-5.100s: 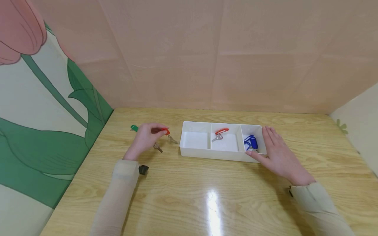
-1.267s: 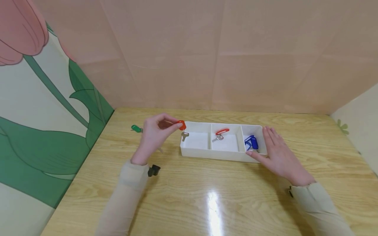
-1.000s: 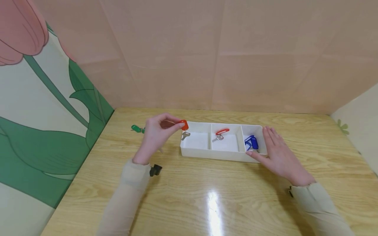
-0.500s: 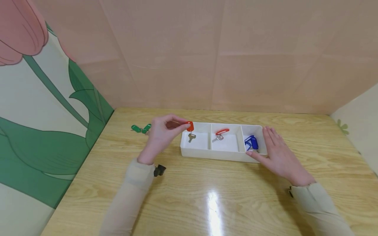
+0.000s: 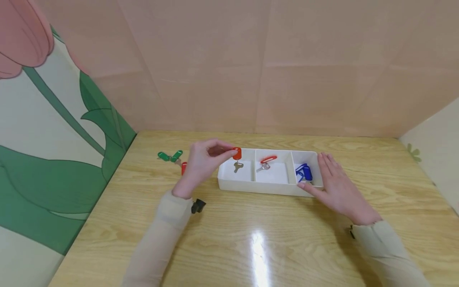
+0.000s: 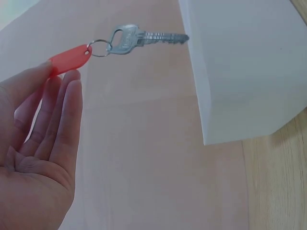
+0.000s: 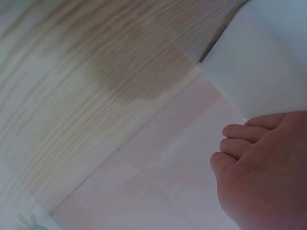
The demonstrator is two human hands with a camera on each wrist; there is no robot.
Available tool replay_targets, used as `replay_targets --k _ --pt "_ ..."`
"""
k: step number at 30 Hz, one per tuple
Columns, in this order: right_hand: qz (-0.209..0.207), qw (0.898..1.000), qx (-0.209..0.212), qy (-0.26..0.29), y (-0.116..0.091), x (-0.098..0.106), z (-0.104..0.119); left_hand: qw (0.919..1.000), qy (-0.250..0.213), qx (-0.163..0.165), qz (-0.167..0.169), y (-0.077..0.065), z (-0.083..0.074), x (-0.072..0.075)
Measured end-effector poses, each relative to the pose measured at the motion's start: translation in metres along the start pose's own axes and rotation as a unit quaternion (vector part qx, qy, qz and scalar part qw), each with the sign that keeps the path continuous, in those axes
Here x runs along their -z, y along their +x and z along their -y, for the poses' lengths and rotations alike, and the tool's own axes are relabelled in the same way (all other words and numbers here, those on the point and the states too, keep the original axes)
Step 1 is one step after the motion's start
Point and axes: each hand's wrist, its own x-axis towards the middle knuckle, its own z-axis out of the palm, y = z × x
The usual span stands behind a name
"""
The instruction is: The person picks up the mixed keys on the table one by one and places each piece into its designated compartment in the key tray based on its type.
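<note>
My left hand [image 5: 208,161] pinches a red key tag [image 5: 237,153] between thumb and fingertips, over the left compartment of a white three-part box [image 5: 272,188]. From the tag's ring hangs a metal key [image 6: 148,38], clear in the left wrist view. A red-tagged key [image 5: 265,166] lies in the middle compartment, and blue key tags [image 5: 307,173] lie in the right one. My right hand [image 5: 338,189] rests against the box's right end, fingers straight along the outside and thumb at the front rim. In the right wrist view, its fingers [image 7: 235,148] lie by the white wall.
On the wooden table [image 5: 229,239], left of the box, lie two green key tags [image 5: 170,156]. Near them a red tag [image 5: 184,167] is partly hidden behind my left hand. A pink wall covering [image 5: 258,79] stands behind the table, a painted wall [image 5: 46,159] at left.
My left hand has lifted the red-tagged key from the table and carried it right, over the left compartment. The green tags and another red tag have come into view. The right hand stays put.
</note>
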Motion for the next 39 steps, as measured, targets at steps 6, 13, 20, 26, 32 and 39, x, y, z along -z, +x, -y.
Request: replay_targets --k 6,13,20,26,32,39 --pt "0.002 1.000 -0.001 0.000 0.000 0.001 0.001 0.9996 0.017 -0.019 0.013 0.003 0.000 -0.006" --pt "0.003 1.000 0.000 -0.003 0.001 0.000 0.000 0.9990 0.023 -0.024 0.030 0.005 -0.002 -0.015" --pt "0.000 1.000 0.003 -0.004 0.001 0.000 0.000 0.9988 0.014 -0.026 0.039 0.007 -0.005 -0.024" --pt "0.001 1.000 0.002 -0.001 0.001 0.001 0.002 0.9982 -0.003 -0.030 0.051 0.006 -0.007 -0.030" --pt "0.005 1.000 0.000 -0.001 0.000 0.002 0.002 0.9979 -0.005 -0.030 0.058 0.007 -0.007 -0.035" --pt "0.005 1.000 -0.003 -0.001 0.000 0.002 0.002 0.9970 0.015 -0.040 0.065 0.011 -0.004 -0.041"
